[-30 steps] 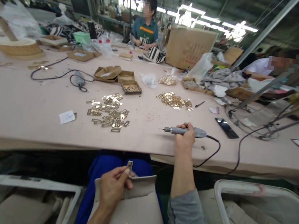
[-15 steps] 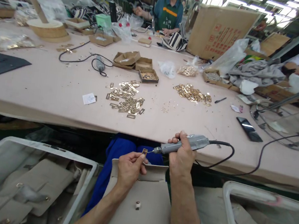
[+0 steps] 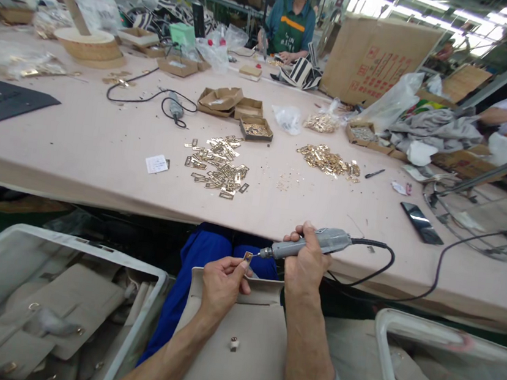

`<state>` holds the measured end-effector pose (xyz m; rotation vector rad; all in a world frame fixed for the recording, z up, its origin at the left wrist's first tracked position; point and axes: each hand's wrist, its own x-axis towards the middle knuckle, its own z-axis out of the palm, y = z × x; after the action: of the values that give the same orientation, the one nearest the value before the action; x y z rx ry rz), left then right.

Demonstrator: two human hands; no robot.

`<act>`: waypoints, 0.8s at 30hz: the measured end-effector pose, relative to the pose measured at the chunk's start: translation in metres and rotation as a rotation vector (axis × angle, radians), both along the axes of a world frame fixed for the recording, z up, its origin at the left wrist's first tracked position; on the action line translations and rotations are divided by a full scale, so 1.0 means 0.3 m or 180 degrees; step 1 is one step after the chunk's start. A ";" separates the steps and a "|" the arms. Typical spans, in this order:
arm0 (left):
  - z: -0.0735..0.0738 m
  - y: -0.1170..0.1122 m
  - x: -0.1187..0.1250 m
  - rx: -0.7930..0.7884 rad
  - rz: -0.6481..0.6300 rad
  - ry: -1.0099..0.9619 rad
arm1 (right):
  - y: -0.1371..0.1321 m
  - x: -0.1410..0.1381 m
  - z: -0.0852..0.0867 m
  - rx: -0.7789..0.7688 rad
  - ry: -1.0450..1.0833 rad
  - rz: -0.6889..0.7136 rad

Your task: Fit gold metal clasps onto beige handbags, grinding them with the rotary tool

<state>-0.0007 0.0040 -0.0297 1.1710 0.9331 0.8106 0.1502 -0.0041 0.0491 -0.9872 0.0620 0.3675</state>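
Observation:
My right hand (image 3: pixel 304 264) is wrapped round a grey corded electric screwdriver (image 3: pixel 295 247), its thin bit pointing left. My left hand (image 3: pixel 222 282) pinches a small gold metal plate (image 3: pixel 248 256) between thumb and fingers. The bit's tip is at the plate; whether it sits in a hole or screw is too small to tell. Below my hands, a beige handbag (image 3: pixel 231 369) lies on my lap with its flap raised toward the table. A small metal clasp part (image 3: pixel 234 343) with white wrapping sits on the bag's front.
On the table (image 3: pixel 99 165) lie a pile of gold frames (image 3: pixel 222 167), a pile of gold plates (image 3: pixel 324 160), a small box of screws (image 3: pixel 256 130) and a phone (image 3: pixel 421 223). White bins (image 3: pixel 164 277) of bags flank me. A co-worker (image 3: pixel 292 28) sits across.
The view has shifted slightly. My hands, the screwdriver and the plate keep nearly the same pose. The co-worker's raised hand has come down toward the table.

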 end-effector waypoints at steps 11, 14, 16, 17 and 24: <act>0.006 0.000 0.000 0.0069 -0.0010 0.0039 | 0.006 0.000 -0.004 -0.0034 0.0091 -0.0045; 0.007 -0.002 0.000 0.0098 -0.0006 0.0052 | 0.007 0.000 -0.002 -0.0071 0.0159 -0.0089; 0.005 -0.002 0.000 0.0105 -0.0009 0.0065 | 0.007 0.001 -0.001 -0.0092 0.0197 -0.0105; 0.002 -0.003 0.000 0.0104 -0.0012 0.0075 | 0.006 0.002 0.000 -0.0090 0.0208 -0.0104; -0.014 0.001 -0.005 0.0052 -0.0067 0.0018 | 0.000 0.011 0.004 -0.0086 0.0247 -0.0114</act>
<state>-0.0022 0.0043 -0.0339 1.1960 0.9190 0.7996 0.1535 -0.0040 0.0505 -0.9973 0.1549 0.3729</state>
